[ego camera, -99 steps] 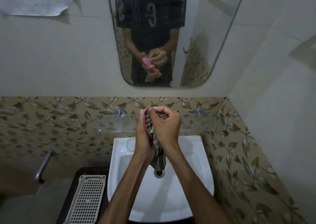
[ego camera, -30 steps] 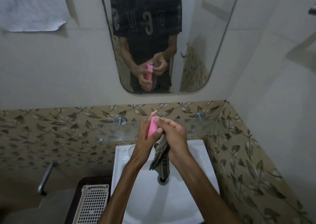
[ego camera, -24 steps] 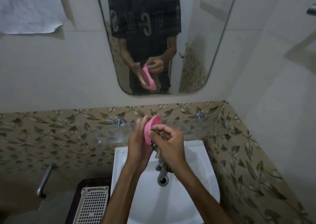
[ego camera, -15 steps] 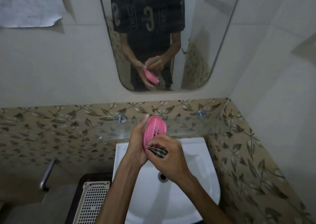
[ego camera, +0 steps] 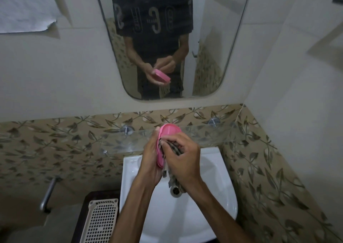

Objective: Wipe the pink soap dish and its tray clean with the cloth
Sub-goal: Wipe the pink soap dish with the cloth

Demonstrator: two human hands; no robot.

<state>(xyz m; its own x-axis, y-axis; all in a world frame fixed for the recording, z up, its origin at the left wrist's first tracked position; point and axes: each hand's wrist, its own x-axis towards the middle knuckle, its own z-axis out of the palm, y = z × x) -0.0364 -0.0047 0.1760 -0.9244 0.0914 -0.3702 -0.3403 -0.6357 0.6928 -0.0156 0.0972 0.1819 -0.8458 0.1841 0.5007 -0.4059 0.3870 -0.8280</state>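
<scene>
Basket (ego camera: pixel 101 222): lies low at the left of the sink, pale plastic with a grid of holes, apart from the hands.
Left hand (ego camera: pixel 151 161): holds the soap dish on edge, palm behind it, fingertips up along its back; thumb hidden.
Soap dish (ego camera: pixel 164 144): pink, oval, stands nearly upright between both hands, above the back of the sink and in front of the glass shelf (ego camera: pixel 204 135); cannot tell if the tray sits inside or if this is only one part.
Cloth (ego camera: pixel 173 170): checked, pressed against the open face of the dish, loose end hangs down toward the drain.
Right hand (ego camera: pixel 182 159): fingers curled around the bunched cloth, pushes it into the dish.
Sink (ego camera: pixel 219 202): white, under the hands.
Step in hand: probably wiping of the inner face of the dish, somewhere in the middle of the task.
Next move: likely to rub along the whole inside, then turn the dish for rim and back; needs firm hold from the left, because wet plastic can slip into the sink.
</scene>
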